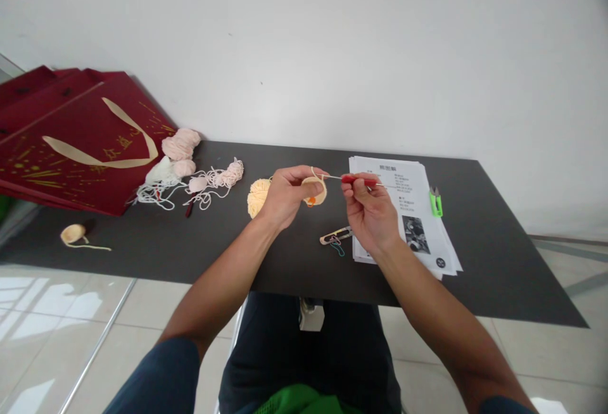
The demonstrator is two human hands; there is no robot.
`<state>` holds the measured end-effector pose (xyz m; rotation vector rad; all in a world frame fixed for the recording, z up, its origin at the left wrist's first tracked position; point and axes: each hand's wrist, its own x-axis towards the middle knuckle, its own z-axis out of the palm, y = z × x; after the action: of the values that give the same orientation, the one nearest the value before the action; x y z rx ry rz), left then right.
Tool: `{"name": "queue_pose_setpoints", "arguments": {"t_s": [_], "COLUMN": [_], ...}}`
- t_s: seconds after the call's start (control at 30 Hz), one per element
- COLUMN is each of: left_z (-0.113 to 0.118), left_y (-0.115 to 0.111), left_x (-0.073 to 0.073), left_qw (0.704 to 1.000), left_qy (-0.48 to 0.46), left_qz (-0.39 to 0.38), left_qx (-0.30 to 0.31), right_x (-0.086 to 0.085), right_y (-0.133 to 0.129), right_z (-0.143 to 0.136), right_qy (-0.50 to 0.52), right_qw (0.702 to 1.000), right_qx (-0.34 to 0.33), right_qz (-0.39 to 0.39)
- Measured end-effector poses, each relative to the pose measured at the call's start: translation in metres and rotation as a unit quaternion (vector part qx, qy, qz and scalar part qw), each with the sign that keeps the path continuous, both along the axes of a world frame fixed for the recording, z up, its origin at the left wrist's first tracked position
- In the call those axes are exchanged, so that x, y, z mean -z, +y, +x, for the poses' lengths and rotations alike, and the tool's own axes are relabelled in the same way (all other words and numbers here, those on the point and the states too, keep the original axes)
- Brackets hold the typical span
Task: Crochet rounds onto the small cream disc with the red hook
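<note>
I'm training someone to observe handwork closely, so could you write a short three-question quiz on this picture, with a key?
1. Which hand holds the red-handled tool?
2. True or false: the green snips lie beside the red bags.
3. The yarn ball partly hidden by the left hand is: a) white, b) yellow, c) pink.

Key:
1. The right hand.
2. False; they lie at the edge of the printed sheets.
3. b

The person wears short navy sleeves, dark trousers and green cloth, both hands bare.
</note>
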<state>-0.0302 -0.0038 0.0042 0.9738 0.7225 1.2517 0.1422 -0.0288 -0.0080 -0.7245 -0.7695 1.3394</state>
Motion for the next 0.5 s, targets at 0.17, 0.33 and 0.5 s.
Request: {"name": "queue_pose_setpoints", "arguments": {"t_s": [0.17, 0.33, 0.5], "left_z": [0.008, 0.011, 0.015], "left_y": [-0.003, -0.006, -0.007], "left_x": [0.002, 0.0, 0.001], "left_qw": [0.999, 0.999, 0.997], "left_qy": [0.001, 0.013, 0.031], "left_qz": [0.013, 0.005, 0.01], "left_qx": [-0.029, -0.051, -0.075], "right_x": [0.003, 0.006, 0.01], "right_y": [-0.007, -0.008, -0.006], "right_z": [-0.014, -0.018, -0.017], "right_qy": [-0.018, -0.038, -0.055], "right_qw": [1.0, 0.998, 0.997], "right_qx": [0.018, 0.052, 0.055], "right_qz": [0.006, 0.004, 0.022]}}
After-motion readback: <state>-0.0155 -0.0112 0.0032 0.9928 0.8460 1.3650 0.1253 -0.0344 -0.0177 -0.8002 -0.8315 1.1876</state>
